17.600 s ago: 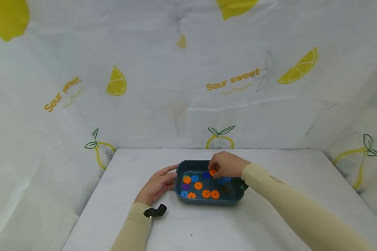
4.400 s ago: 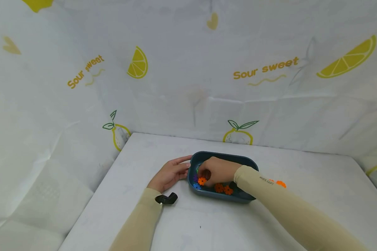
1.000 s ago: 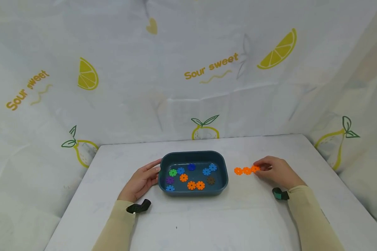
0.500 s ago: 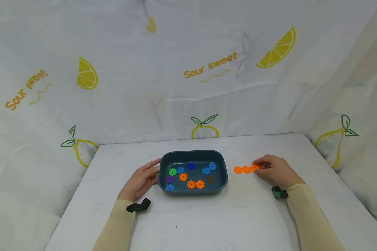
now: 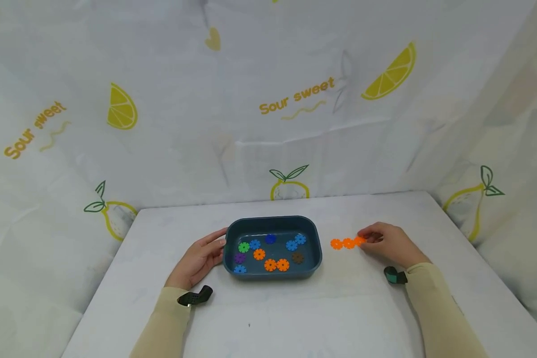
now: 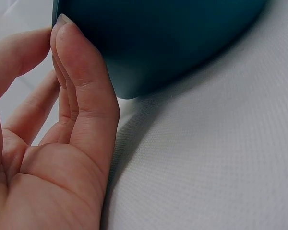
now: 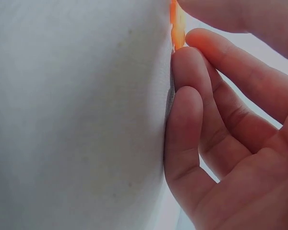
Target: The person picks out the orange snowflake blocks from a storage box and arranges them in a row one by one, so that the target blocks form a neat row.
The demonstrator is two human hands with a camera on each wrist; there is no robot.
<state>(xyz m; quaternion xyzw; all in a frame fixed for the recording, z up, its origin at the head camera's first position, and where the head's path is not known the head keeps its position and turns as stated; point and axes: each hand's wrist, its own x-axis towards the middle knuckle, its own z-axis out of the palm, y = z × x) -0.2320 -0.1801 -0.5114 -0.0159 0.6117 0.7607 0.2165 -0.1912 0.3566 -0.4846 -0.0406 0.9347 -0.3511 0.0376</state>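
Observation:
A dark blue-green tray [image 5: 273,276] stands on the table, with several notched plastic building discs inside. My left hand [image 5: 198,261] rests at its left end. In the left wrist view, slightly bent fingers [image 6: 81,62] touch the tray's outer wall. To the right of the tray, three orange notched discs lie in a row on the table: a left disc [image 5: 336,244], a middle disc [image 5: 349,243] and a right disc [image 5: 359,240]. My right hand [image 5: 394,243] pinches the right one between thumb and finger; the right wrist view shows only its orange edge [image 7: 178,26].
In the tray lie orange discs [image 5: 270,265], blue ones [image 5: 292,245], a green one [image 5: 243,247], a purple one [image 5: 239,258] and a brown one [image 5: 298,257]. A white cloth with lemon prints [image 5: 206,149] hangs behind the white table [image 5: 259,318].
My right hand was inside the tray in the two oldest frames and is now at the row outside. The row has grown to three discs. Over the last second the hands have barely moved.

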